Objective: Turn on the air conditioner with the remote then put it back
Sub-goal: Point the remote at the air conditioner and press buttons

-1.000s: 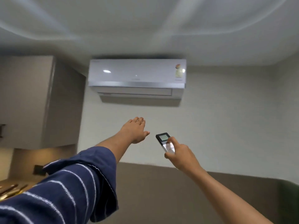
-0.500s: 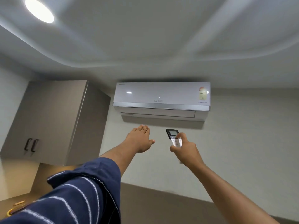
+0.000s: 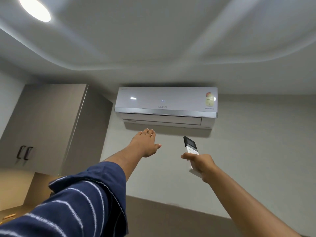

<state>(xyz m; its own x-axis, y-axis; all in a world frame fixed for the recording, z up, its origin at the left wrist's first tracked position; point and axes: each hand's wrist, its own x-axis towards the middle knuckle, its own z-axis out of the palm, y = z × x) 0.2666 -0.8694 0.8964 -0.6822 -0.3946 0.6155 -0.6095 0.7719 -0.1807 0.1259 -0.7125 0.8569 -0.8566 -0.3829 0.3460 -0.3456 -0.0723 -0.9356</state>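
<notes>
The white air conditioner (image 3: pixel 165 105) hangs high on the wall ahead, and its front panel shows a lit "24". My right hand (image 3: pixel 201 164) is shut on the white remote (image 3: pixel 191 147), whose dark screen end points up toward the unit. The thumb lies off the buttons, at the remote's left side. My left hand (image 3: pixel 145 144) is stretched out flat just below the unit's lower left edge, fingers together and extended, holding nothing. A blue striped sleeve covers that forearm.
A grey wall cabinet (image 3: pixel 47 127) with two dark handles hangs at the left, beside the unit. A round ceiling light (image 3: pixel 35 8) glows at the top left. A brown panel (image 3: pixel 171 218) runs along the lower wall.
The display on the air conditioner now shows "24", where it was blank before. My view has tilted upward. My thumb has come off the remote's buttons. Both arms stay raised.
</notes>
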